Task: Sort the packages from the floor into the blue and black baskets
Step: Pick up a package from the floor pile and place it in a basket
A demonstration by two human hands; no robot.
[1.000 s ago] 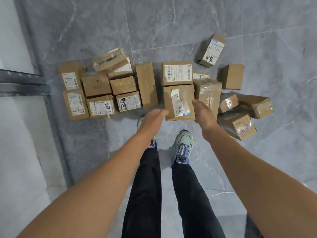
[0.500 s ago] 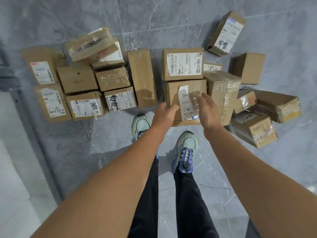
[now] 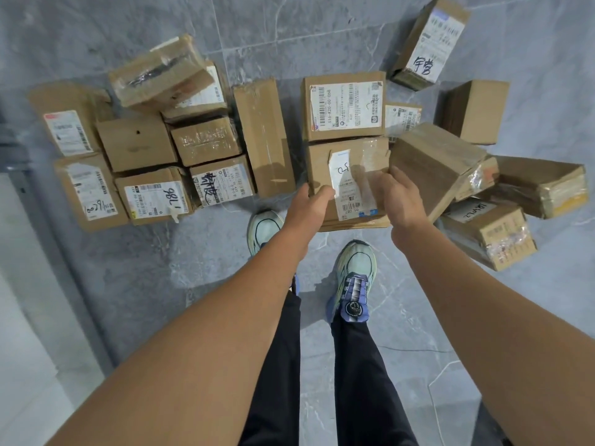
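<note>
Several taped cardboard packages lie on the grey tiled floor. The nearest one, a box with a tall white label (image 3: 342, 175), sits just ahead of my shoes. My left hand (image 3: 307, 206) grips its near left corner, thumb on top. My right hand (image 3: 397, 196) grips its right side, fingers curled over the taped top. The box still rests on the floor. No blue or black basket is in view.
Behind it lies a box with a wide barcode label (image 3: 344, 106); a tilted box (image 3: 431, 162) leans against its right side. A long plain box (image 3: 262, 136) and a cluster of labelled boxes (image 3: 151, 194) lie left. A grey metal frame (image 3: 13, 140) runs along the left wall.
I have leaned down closer to the pile. Both hands moved forward from above the floor onto the labelled box and closed on its two sides.
</note>
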